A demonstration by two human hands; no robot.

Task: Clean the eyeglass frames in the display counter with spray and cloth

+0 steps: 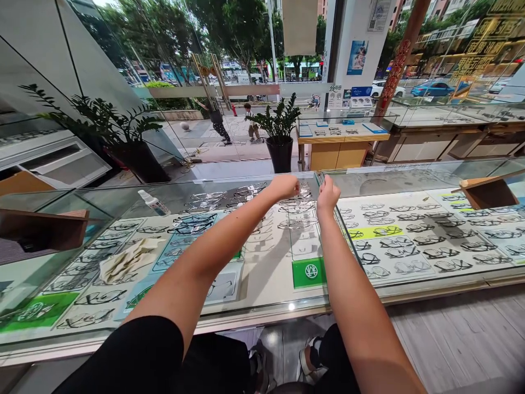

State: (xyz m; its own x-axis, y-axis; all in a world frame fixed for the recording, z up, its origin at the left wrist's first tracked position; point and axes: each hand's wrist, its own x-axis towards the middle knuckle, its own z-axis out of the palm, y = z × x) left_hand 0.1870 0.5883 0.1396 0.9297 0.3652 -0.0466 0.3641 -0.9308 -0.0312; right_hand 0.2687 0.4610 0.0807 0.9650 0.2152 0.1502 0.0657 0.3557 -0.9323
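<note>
Both my arms stretch over a glass-topped display counter (266, 290) full of eyeglasses. My left hand (287, 187) is closed, fingers curled in, above clear-framed eyeglasses (297, 224) near the counter's far side. What it holds, if anything, is hidden. To its right, my right hand (328, 196) is also closed, at the far end of a glass edge (348, 241) that runs toward me. I cannot tell whether its fingers grip that edge or something small. A green card (308, 273) with a white emblem lies nearer to me, left of my right forearm.
At the left are a spray bottle (153, 203) and a crumpled cream cloth (129, 261). Brown wooden stands (490, 191) sit at both ends. Beyond the counter stand a potted plant (281, 153) and another display table (342, 148). People are outside the window.
</note>
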